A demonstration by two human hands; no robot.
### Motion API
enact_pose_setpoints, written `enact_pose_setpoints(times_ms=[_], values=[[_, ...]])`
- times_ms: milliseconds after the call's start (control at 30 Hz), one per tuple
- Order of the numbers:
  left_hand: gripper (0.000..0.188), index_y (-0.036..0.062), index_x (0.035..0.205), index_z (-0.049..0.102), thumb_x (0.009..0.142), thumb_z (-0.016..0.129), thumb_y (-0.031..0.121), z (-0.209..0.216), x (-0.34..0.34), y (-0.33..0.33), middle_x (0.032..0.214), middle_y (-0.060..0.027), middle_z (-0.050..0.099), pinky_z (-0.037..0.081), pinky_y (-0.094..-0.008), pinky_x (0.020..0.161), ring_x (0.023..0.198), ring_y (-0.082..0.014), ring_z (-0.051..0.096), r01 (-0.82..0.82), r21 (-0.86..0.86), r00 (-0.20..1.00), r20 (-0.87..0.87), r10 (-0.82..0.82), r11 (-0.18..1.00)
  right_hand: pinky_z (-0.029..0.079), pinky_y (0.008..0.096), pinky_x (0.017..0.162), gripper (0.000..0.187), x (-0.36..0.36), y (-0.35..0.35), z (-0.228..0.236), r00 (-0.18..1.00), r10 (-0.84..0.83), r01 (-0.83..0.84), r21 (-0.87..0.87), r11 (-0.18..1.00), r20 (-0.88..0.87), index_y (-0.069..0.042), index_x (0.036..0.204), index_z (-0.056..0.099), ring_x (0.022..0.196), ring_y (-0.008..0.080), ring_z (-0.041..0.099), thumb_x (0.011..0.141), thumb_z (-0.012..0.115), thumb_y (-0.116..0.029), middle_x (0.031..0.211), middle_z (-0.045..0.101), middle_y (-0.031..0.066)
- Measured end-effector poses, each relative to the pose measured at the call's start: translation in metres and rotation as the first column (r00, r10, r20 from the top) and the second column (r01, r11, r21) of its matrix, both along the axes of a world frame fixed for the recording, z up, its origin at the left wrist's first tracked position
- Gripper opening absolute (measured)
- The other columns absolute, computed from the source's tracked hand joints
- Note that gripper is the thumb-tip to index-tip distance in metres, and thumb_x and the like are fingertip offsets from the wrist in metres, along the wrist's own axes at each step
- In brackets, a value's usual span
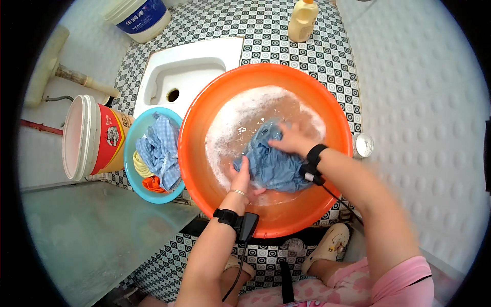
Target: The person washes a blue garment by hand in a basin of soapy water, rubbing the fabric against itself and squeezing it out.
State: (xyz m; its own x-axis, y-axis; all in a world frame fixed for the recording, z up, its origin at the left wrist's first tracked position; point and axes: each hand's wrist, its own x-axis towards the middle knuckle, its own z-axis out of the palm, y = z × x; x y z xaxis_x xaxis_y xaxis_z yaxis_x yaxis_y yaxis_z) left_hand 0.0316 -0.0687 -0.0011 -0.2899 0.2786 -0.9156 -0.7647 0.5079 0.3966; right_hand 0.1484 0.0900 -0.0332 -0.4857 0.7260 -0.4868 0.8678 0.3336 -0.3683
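A wet blue denim garment point(276, 166) lies bunched in soapy water inside a large orange basin point(204, 192). White foam point(225, 123) floats around the cloth. At the garment's left edge, my left hand point(241, 183) is closed on the cloth, its thumb on top and its other fingers partly hidden. My right hand point(292, 139) is at the upper right of the garment, thumb and forefinger apart, somewhat blurred by motion. Black bands with small devices and cables are on both wrists.
Left of the basin, a light blue tub point(130, 179) holds checked blue, yellow and orange cloths. A red-and-yellow bucket point(105, 135) stands beside it. Behind are a white squat toilet point(215, 59), a white-and-blue bucket point(140, 23) and a cream bottle point(303, 21). A clear jar point(363, 145) sits at right.
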Motion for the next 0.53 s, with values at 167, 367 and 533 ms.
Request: enact_pose_setpoints(times_ms=[167, 367, 533], values=[[0.074, 0.0229, 0.143, 0.03, 0.086, 0.053, 0.065, -0.033, -0.009, -0.013, 0.142, -0.0068, 0.043, 0.044, -0.0569, 0.093, 0.126, -0.031, 0.046, -0.109, 0.193, 0.959, 0.277, 0.052, 0.975, 0.045, 0.0446, 0.089, 0.047, -0.034, -0.046, 0.008, 0.923, 0.099, -0.223, -0.31, 0.924, -0.371, -0.006, 0.114, 0.058, 0.109, 0.0419, 0.053, 0.079, 0.066, -0.036, 0.112, 0.06, 0.0259], [0.044, 0.0157, 0.126, 0.049, 0.095, 0.048, 0.046, -0.07, -0.013, -0.019, 0.124, -0.0085, 0.056, 0.051, -0.0472, 0.09, 0.109, -0.0269, 0.058, 0.02, 0.734, 0.994, 0.055, -0.089, 0.679, 0.049, 0.0463, 0.078, 0.027, -0.03, -0.067, 0.057, 0.634, 0.3, -0.415, 0.015, 0.91, -0.713, -0.005, 0.099, 0.062, 0.088, 0.0418, 0.06, 0.083, 0.064, -0.027, 0.092, 0.062, 0.024], [0.053, 0.0142, 0.137, 0.038, 0.09, 0.061, 0.023, -0.012, -0.008, 0.014, 0.123, -0.0122, 0.054, 0.051, -0.0506, 0.089, 0.109, -0.029, 0.057, -0.014, 0.517, 1.0, 0.007, 0.013, 0.856, 0.049, 0.0467, 0.08, 0.035, -0.011, -0.015, 0.041, 0.884, 0.229, -0.229, 0.049, 0.972, -0.407, -0.006, 0.11, 0.064, 0.089, 0.0414, 0.06, 0.084, 0.064, -0.029, 0.102, 0.063, 0.0244]])
